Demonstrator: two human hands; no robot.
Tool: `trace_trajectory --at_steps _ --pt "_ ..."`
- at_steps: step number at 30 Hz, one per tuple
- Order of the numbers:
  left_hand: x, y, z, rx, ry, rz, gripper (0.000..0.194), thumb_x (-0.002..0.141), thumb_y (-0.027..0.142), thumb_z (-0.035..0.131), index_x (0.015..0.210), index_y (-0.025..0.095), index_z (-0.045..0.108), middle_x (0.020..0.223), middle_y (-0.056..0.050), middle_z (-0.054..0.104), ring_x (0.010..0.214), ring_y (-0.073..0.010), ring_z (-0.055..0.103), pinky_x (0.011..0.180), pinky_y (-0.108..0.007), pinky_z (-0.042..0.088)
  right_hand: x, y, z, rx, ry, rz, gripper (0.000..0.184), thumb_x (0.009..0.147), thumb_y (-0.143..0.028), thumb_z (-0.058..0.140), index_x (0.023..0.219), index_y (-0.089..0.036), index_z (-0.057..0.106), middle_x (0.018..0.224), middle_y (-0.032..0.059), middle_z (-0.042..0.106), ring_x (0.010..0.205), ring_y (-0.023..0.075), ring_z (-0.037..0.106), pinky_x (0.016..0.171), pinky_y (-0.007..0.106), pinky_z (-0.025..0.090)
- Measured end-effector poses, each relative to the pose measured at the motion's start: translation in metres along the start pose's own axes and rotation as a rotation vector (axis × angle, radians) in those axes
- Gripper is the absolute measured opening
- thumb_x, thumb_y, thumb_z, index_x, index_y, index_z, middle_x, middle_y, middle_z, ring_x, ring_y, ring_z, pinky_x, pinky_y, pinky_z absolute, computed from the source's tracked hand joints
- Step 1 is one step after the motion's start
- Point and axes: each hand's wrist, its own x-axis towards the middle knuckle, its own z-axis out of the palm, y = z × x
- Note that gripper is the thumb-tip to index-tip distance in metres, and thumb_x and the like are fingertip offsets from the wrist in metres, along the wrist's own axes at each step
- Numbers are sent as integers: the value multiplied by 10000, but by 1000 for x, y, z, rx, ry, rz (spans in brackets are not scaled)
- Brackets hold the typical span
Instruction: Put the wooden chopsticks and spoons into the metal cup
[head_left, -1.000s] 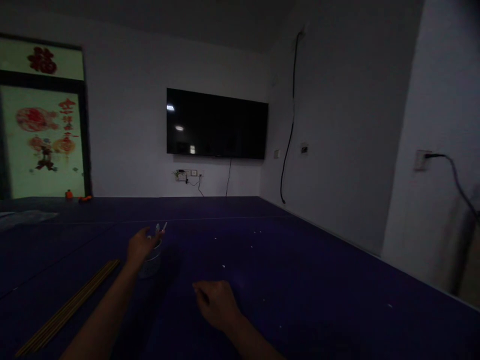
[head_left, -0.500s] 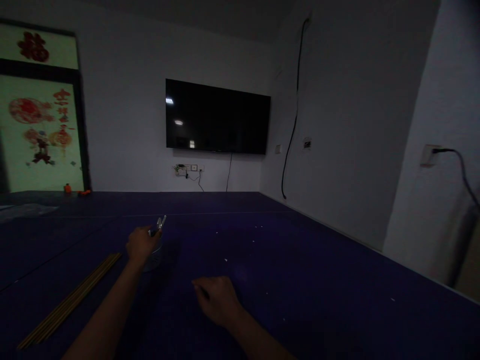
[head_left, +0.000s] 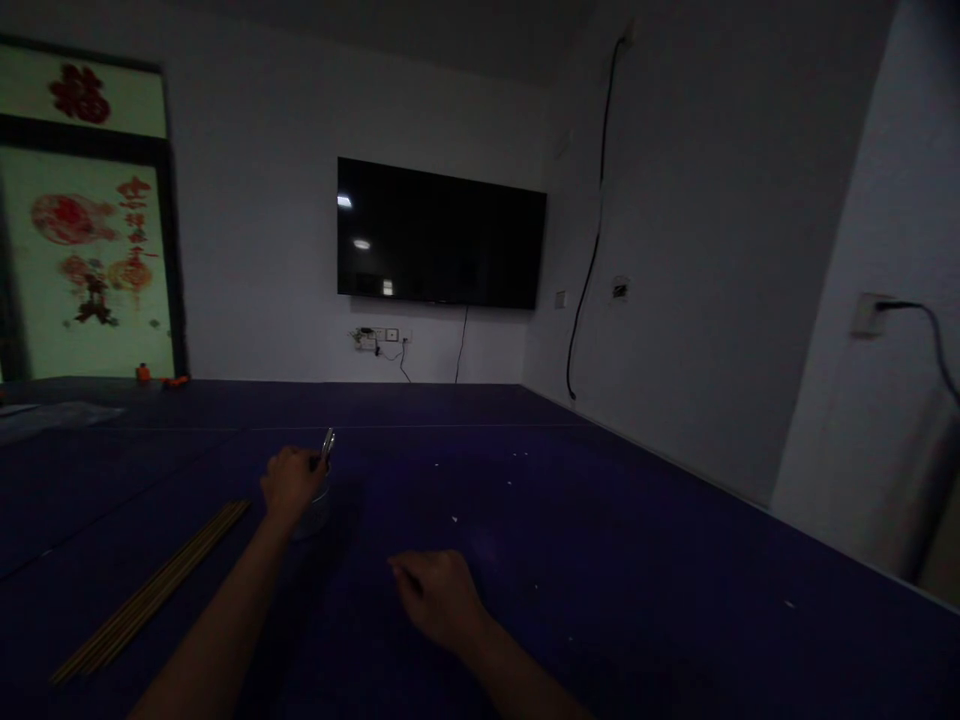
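Note:
My left hand [head_left: 291,484] is stretched out over a small pale cup [head_left: 313,516] on the dark blue table [head_left: 600,560]. Its fingers are closed round a thin shiny tool [head_left: 328,444] that sticks up from the cup's mouth. My right hand [head_left: 439,598] rests on the table nearer to me, fingers loosely curled, with nothing seen in it. The room is dim, so I cannot name the tool.
A bundle of thin yellow sticks [head_left: 150,590] lies on the table at the left. Small white specks dot the cloth. A black screen [head_left: 441,236] hangs on the far wall, a cable [head_left: 592,250] runs down the right wall, and a door with red decorations [head_left: 90,250] stands at left.
My left hand has gone from spread fingers above the cup to fingers closed round the shiny tool. My right hand has hardly moved. The view shifted slightly.

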Motion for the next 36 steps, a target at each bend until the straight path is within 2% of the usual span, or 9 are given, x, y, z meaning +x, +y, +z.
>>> trace_trajectory --at_steps 5,10,16,23,29,36 --pt "-1 0 -3 47 23 50 375 829 372 417 1038 226 691 1079 -117 642 993 -283 573 738 -334 444 0 0 0 -7 -1 1 269 864 -223 448 1000 -261 677 930 -5 725 770 149 684 735 230 488" --pt "8 -6 -2 64 45 135 343 799 360 457 936 207 732 937 -112 699 898 -261 626 701 -286 431 0 1 0 -17 -21 11 276 870 -230 440 1015 -251 674 930 3 725 782 150 683 742 230 489" --pt "15 -10 -3 -26 -27 152 268 763 333 519 853 211 739 892 -81 709 871 -228 639 639 -240 412 0 0 -2 -24 -34 17 282 877 -247 435 1030 -261 672 962 -2 720 796 146 681 733 222 490" --pt "19 -12 -3 -142 -59 199 205 712 259 557 794 195 733 852 -50 711 839 -208 642 664 -232 424 1 -1 -2 -15 -43 14 283 879 -227 431 1016 -259 678 958 -3 720 802 145 681 737 224 487" --pt "21 -15 -2 -186 -103 173 196 729 266 562 812 163 706 872 -72 705 813 -210 643 641 -237 422 0 -1 -1 -21 -34 21 273 871 -233 448 1022 -259 674 933 1 725 775 149 684 708 225 488" --pt "22 -14 -2 -169 -132 169 177 762 256 525 815 181 676 834 -59 704 791 -184 650 608 -206 401 1 0 -2 -19 -31 17 266 865 -243 454 1008 -259 678 944 -4 723 774 149 684 697 218 487"
